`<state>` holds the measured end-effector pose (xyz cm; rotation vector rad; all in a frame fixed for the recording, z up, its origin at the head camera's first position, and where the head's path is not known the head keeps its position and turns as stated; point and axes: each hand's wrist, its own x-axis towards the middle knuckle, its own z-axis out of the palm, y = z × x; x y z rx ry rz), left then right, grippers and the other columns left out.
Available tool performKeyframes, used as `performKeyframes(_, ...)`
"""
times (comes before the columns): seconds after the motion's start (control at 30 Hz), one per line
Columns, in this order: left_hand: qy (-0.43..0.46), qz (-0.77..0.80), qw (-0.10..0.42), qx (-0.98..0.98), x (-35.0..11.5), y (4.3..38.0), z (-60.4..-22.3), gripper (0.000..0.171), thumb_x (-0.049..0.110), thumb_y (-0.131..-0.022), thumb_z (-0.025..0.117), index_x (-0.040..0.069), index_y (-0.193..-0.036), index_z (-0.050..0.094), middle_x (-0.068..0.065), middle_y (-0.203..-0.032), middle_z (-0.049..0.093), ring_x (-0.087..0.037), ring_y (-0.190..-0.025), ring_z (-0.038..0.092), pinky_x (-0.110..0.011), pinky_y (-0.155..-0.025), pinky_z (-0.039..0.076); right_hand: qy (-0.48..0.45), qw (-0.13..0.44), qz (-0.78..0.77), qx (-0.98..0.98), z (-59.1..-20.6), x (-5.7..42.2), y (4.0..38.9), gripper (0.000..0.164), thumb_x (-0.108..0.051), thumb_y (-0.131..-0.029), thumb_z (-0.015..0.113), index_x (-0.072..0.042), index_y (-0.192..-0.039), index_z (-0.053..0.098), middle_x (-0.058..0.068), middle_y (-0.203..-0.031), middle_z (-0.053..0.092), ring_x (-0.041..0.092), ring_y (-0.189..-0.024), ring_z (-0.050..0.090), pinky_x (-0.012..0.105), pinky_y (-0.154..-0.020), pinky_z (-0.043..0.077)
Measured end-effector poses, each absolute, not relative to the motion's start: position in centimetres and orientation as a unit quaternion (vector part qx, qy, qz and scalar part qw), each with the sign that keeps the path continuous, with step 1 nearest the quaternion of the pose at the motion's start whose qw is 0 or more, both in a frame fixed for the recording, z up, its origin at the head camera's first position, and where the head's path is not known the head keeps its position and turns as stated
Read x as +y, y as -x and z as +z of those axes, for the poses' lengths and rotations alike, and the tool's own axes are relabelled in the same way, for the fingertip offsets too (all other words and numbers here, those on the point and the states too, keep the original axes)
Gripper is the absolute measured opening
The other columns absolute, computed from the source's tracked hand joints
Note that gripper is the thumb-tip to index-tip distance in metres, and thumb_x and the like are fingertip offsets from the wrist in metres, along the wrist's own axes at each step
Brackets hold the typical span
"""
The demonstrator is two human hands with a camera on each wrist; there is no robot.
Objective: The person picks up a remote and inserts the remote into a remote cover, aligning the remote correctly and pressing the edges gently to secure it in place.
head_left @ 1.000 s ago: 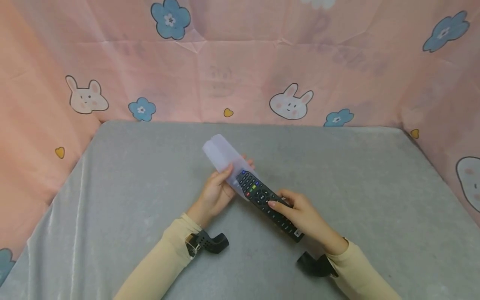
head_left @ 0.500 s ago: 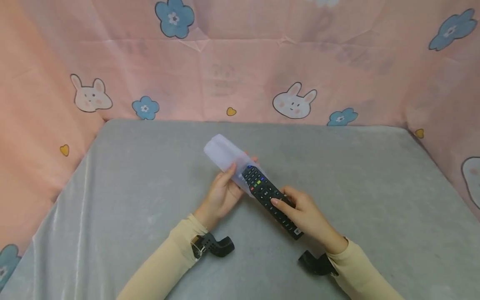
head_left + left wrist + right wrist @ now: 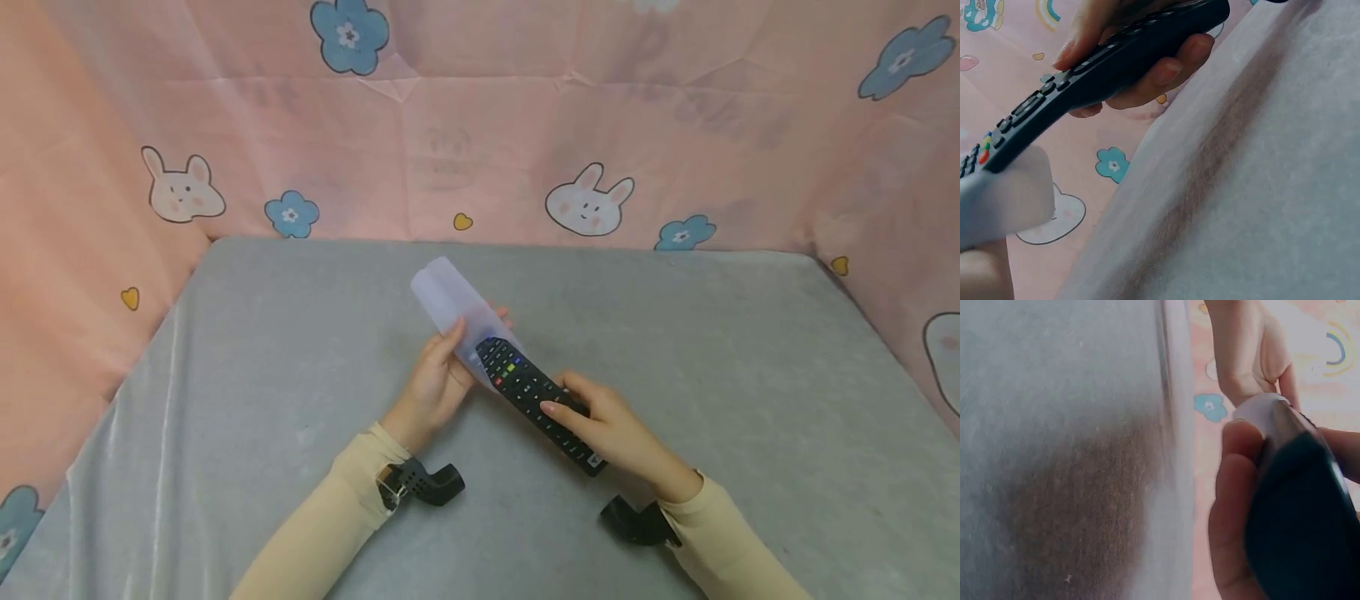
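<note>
A black remote control (image 3: 536, 404) with several coloured buttons slants between the two hands above the table. My right hand (image 3: 611, 429) grips its near half, thumb on the button face and fingers curled beneath, as the left wrist view shows. My left hand (image 3: 435, 383) holds a translucent whitish sleeve (image 3: 450, 296), thumb on top and fingertips showing past the far side. The far end of the remote overlaps the sleeve's near end. In the left wrist view the sleeve (image 3: 1022, 194) lies right against the remote's front; how far the remote is inside it, I cannot tell.
A grey cloth (image 3: 262, 350) covers the table, and both hands are raised over it. Behind and at the sides hangs a pink curtain (image 3: 495, 125) printed with rabbits and flowers. A black wrist camera (image 3: 435, 485) is strapped to the left forearm, another black camera (image 3: 633, 522) to the right.
Over the last half second the left hand and the sleeve have shifted slightly left and away. The remote's front end has swung a little left with them; the right hand keeps its grip.
</note>
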<state>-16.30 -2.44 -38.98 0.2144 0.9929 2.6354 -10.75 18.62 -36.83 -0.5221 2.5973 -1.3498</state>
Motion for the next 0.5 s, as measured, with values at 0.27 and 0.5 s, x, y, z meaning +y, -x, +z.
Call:
performKeyframes(0.27,-0.032,0.92,0.118,0.373,-3.1,17.0,-39.1,0.041,0.014,-0.105,0.029,-0.01,-0.138,0.035,-0.015,-0.129,0.058,-0.027,-0.121,0.053,-0.037,-0.105,0.037,0.15,0.263,-0.57,0.764,-36.5,18.9,10.9,0.023,-0.017,-0.1,0.05,0.004,-0.109,0.045,0.02,-0.086,0.066,0.026,-0.065,0.068,0.036,-0.057,0.056)
performKeyframes(0.5,-0.004,0.926,0.088,0.368,-3.8,17.6,-39.3,0.042,0.018,-0.106,0.028,-0.008,-0.139,0.033,-0.014,-0.126,0.06,-0.02,-0.111,0.06,-0.034,-0.098,0.045,0.129,0.263,-0.588,0.754,-36.2,19.3,10.9,0.041,-0.025,-0.103,0.041,0.007,-0.128,0.04,0.015,-0.083,0.062,0.02,-0.062,0.062,0.032,-0.053,0.053)
